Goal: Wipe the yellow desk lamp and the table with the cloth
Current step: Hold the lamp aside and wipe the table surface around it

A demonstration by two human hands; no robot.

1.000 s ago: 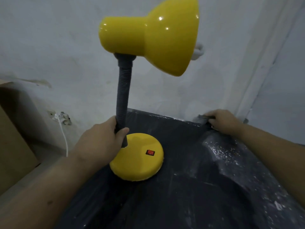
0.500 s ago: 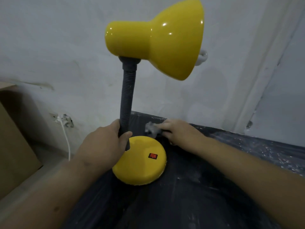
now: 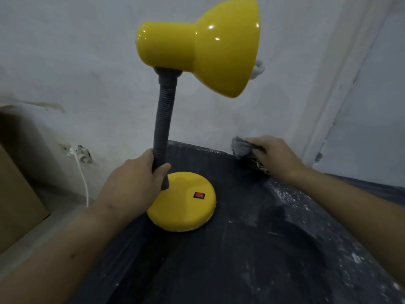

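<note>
Both hands at the yellow lamp (image 3: 197,47) and the cloth (image 3: 240,148) on the dark worktop (image 3: 241,260).
The left hand (image 3: 131,185) grips the grey neck (image 3: 164,119) just above the round base (image 3: 184,211), which carries a red switch (image 3: 199,195). The right hand (image 3: 274,156) holds the grey cloth at the worktop's far edge, beside the wall. White dust covers the worktop's right side.

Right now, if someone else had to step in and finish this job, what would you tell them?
Left hand grips the grey neck of the yellow desk lamp, which stands upright on the table.
Right hand holds the cloth at the table's far edge, by the wall.
Done: the dark top near the lamp base looks largely wiped.
Left: white specks along the table's right side; whether the lamp has been wiped cannot be told.
</note>
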